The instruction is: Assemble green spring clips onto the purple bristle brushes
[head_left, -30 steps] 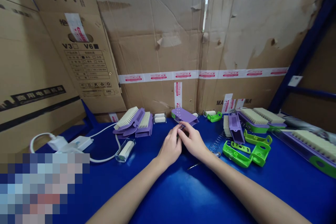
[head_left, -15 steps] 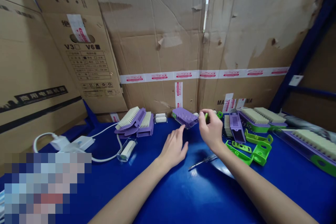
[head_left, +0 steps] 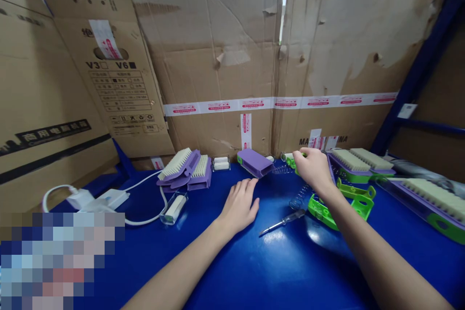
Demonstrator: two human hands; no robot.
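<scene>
My left hand (head_left: 241, 206) rests on the blue table with its fingers stretched out, the tips by the near end of a purple plastic housing (head_left: 256, 161). Further right, my right hand (head_left: 313, 168) is closed, fingertips down. A bit of green plastic (head_left: 297, 170) shows at its fingers; what it grips is hidden. Beneath that hand lie a coil spring (head_left: 300, 196) and a screwdriver (head_left: 284, 223) with a clear handle. Another spring (head_left: 282, 169) sits beside the purple housing. Green plastic brackets (head_left: 323, 214) lie partly behind my right forearm.
Purple brush heads with cream bristles (head_left: 178, 164) are stacked at the left, near small clear-cased white blocks (head_left: 175, 208) and a white charger with cable (head_left: 82, 198). More brushes (head_left: 350, 160) stand at the right. Cardboard panels (head_left: 218, 72) wall off the back.
My right hand has moved right, away from the purple housing, uncovering springs and the screwdriver handle. The housing has turned to show a smooth face. My left hand has barely moved.
</scene>
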